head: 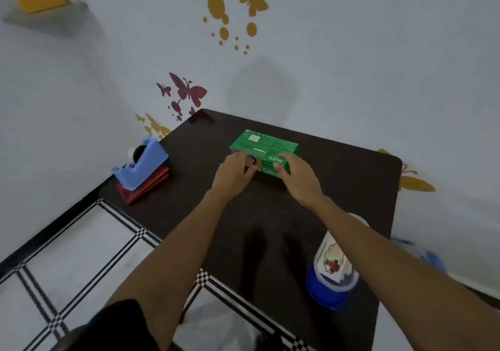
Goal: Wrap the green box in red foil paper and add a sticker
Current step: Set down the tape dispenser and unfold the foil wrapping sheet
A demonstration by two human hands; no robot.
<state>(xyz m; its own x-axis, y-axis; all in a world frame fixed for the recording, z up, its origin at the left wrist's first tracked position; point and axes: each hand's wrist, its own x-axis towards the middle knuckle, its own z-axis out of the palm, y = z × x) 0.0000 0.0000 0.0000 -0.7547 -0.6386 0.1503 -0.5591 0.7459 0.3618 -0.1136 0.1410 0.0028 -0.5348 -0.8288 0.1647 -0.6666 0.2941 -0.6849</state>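
The green box [263, 148] is held at its near side by both hands, the left hand [234, 173] and the right hand [296, 177], on the dark desk [338, 177]. A blue tape dispenser [142, 162] is seen well left of the hands, on red foil paper [147, 185].

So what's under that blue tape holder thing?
The blue tape holder sits on a flat red stack at the table's left edge. It looks like folded red sheets, but the holder covers most of the top, so I cannot tell how many.
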